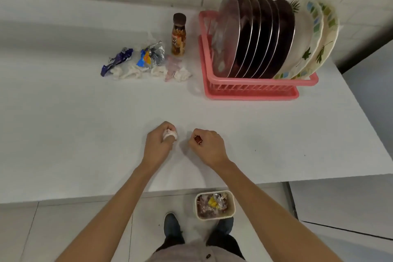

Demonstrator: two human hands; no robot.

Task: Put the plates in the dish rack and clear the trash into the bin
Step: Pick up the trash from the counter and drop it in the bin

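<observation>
Over the near middle of the white table, my left hand (158,143) grips a crumpled white tissue (170,133). My right hand (207,144), just beside it, is curled round a small red scrap (198,138). The pink dish rack (251,89) at the back right holds several upright plates (265,38), dark ones and pale leaf-patterned ones. Farther back lies a heap of trash (144,62): foil wrappers, crumpled tissues and clear plastic. A small cream bin (215,204) with wrappers in it sits on the floor under the table's front edge.
A brown bottle (178,35) with a dark cap stands upright between the trash heap and the rack. The table's right edge drops off past the rack. My shoes (172,225) are on the tiled floor next to the bin.
</observation>
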